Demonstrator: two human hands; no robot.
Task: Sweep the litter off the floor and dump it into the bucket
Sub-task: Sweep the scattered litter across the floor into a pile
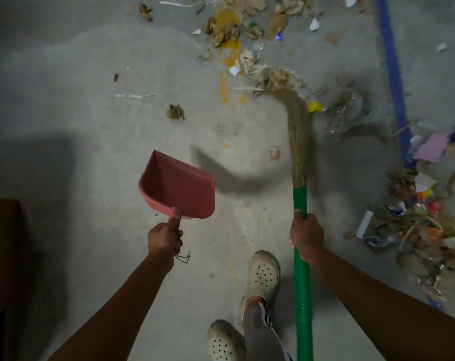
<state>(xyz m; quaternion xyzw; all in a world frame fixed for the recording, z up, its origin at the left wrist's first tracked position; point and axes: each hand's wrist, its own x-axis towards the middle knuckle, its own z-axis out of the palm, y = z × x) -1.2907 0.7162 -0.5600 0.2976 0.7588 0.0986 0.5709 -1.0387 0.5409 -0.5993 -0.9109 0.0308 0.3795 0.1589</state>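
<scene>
Litter (225, 31) lies scattered on the concrete floor (85, 105) toward 12 o'clock, with a denser heap (419, 230) at 3 o'clock. The broom (298, 142) bristles (blurred) touch scraps near 1 o'clock. The right hand (306, 237) is wrapped round its green handle. The left hand (164, 242) grips the pink dustpan (178, 188) by its handle, at the broom's 9 o'clock.

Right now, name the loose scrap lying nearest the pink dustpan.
The brown crumpled clump just beyond the dustpan lip; the pale scrap lies by the broom.
</scene>
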